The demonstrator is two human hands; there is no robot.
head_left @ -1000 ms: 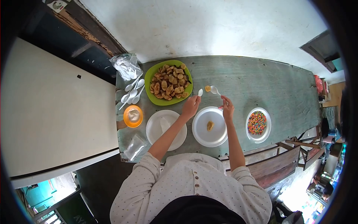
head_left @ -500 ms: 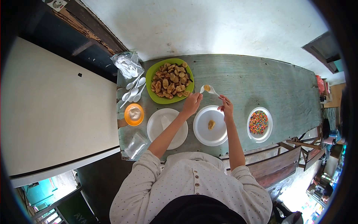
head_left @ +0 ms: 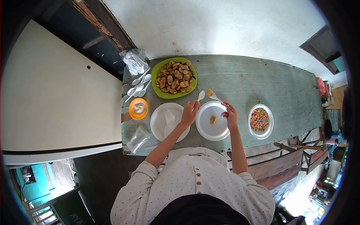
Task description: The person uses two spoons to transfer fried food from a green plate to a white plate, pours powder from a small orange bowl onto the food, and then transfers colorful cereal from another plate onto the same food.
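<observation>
My left hand [head_left: 191,111] is closed around the handle of a white plastic spoon [head_left: 201,95], whose bowl looks bare. In my right hand [head_left: 230,114] is another white spoon [head_left: 215,97], carrying a brown fried piece [head_left: 209,92] at its tip. The two spoons are apart, above the table just beyond a white plate [head_left: 202,132]. On that plate lies a single fried piece [head_left: 213,120]. Left of it, a second white plate [head_left: 156,129] holds a white, flat, elongated thing [head_left: 169,120] whose kind I cannot make out.
A green plate [head_left: 155,90] heaped with fried pieces stands at the back. Several white spoons [head_left: 139,88], a bag of spoons [head_left: 134,62], an orange bowl [head_left: 132,114] of whitish paste and a clear plastic bag [head_left: 138,140] line the left edge. A white bowl [head_left: 271,127] of colourful bits stands right.
The spoon tips, together before, are now apart. My left hand has drawn back toward my body with its spoon; the fried piece stays on the right-hand spoon. The view has shifted slightly.
</observation>
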